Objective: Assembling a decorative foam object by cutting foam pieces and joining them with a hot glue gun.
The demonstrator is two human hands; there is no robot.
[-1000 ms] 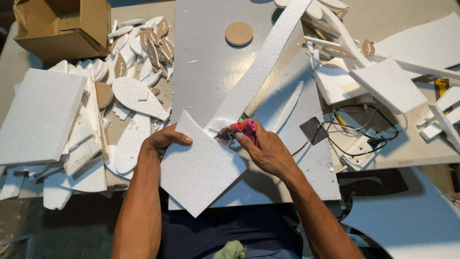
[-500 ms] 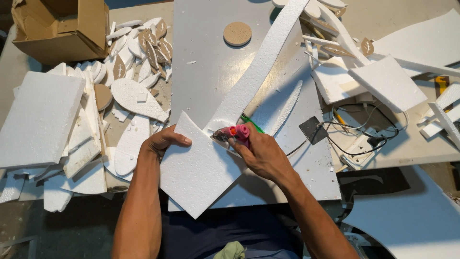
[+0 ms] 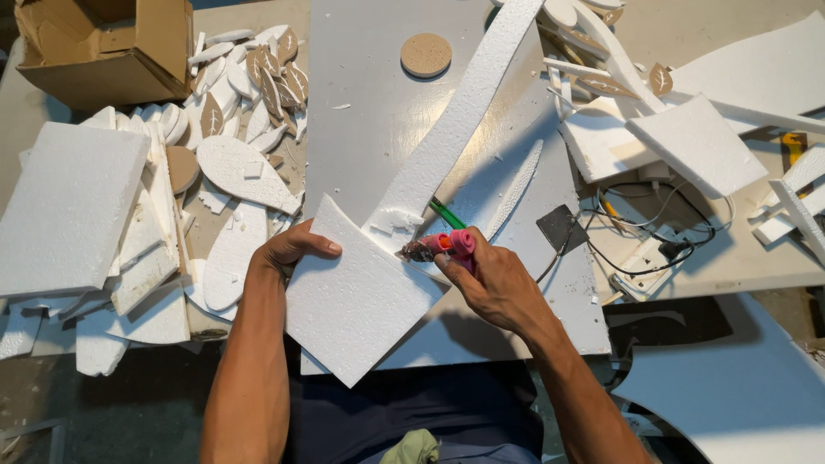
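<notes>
Foam sheet: white, roughly diamond-shaped, laid flat at the near edge of the grey board, one corner overhanging toward the body.

Left hand: set on the sheet's left edge, fingers curled over the rim with the thumb on top, so the sheet is pinned, not lifted.

Right hand: fingers closed round the cutter, a pink-and-red handled tool with a dark tip and a green stub behind. The tip is seen touching the sheet's far right edge, where a long foam strip meets it.

Surroundings: round brown disc far on the board; foam block and leaf cut-outs to the left; cardboard box far left; cables and more foam slabs to the right.

Handling notes, as judgement: the sheet is best kept flat and pressed close to the cut line, so it cannot pivot. The tip should be drawn slowly and evenly, upright to the surface; forcing is likely to tear the beads. Left fingers are best kept clear of the tip's path. The cable should be given slack, away from the edge being worked.
</notes>
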